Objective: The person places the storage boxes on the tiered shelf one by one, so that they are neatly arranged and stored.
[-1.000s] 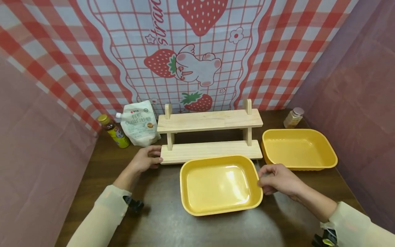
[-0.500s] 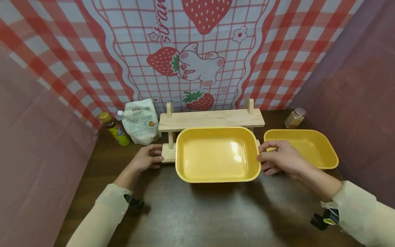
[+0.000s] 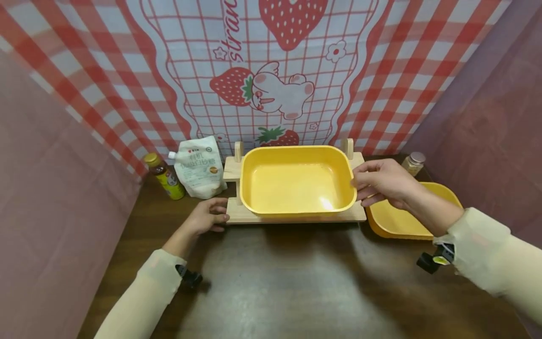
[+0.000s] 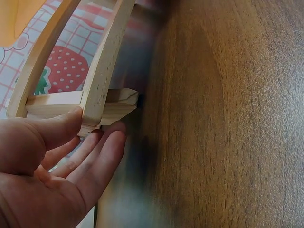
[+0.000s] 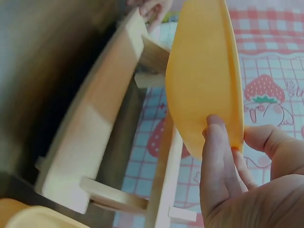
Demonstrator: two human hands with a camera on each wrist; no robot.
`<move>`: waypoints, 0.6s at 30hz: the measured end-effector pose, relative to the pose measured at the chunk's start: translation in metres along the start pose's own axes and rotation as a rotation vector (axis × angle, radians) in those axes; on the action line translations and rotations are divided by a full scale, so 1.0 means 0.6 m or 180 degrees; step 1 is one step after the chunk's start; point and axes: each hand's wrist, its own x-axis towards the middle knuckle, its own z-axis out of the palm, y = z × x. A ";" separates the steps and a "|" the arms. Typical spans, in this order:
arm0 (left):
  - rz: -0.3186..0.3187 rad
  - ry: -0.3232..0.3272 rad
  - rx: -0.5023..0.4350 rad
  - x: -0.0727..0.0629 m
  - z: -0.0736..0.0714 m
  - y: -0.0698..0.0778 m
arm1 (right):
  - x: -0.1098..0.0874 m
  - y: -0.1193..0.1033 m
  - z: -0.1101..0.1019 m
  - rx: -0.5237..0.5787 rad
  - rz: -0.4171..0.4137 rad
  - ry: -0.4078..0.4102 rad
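A two-tier wooden shelf (image 3: pixel 296 218) stands at the back of the table. With thumb and fingers, my left hand (image 3: pixel 205 217) holds the left end of its lower board, seen closely in the left wrist view (image 4: pixel 97 90). My right hand (image 3: pixel 387 183) pinches the right rim of a yellow plastic basin (image 3: pixel 296 186), thumb on the rim and fingers against the outer wall (image 5: pixel 204 71). The basin is raised in front of the upper board and hides most of it. Its inside shows no contents. Whether it touches the upper board I cannot tell.
Left of the shelf are a white spouted pouch (image 3: pixel 199 167) and a yellow-capped bottle (image 3: pixel 165 176). A second yellow basin (image 3: pixel 402 219) sits at the right, partly behind my right forearm, with a small lidded jar (image 3: pixel 414 162) beyond it. A checked strawberry cloth (image 3: pixel 271 47) hangs behind.
My right hand has lifted the yellow basin from the table in front of the shelf, up and back toward the upper board. The left hand has stayed at the shelf's left end.
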 end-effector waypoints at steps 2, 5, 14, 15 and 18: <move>-0.0003 0.0004 -0.0022 -0.001 0.001 0.001 | 0.013 -0.010 -0.005 -0.0041 -0.0009 0.0029; -0.0006 0.0016 -0.0085 -0.002 0.001 -0.001 | 0.034 -0.024 -0.012 -0.0050 -0.0001 0.0096; -0.0024 -0.0005 -0.0112 -0.003 0.003 -0.004 | 0.093 -0.037 -0.023 -0.0044 0.0012 0.0370; -0.0031 0.0003 -0.0108 -0.003 0.004 -0.003 | 0.098 -0.037 -0.024 -0.0044 0.0003 0.0381; -0.0035 0.0025 -0.0100 -0.004 0.005 -0.001 | 0.109 -0.039 -0.024 -0.0008 -0.0044 0.0403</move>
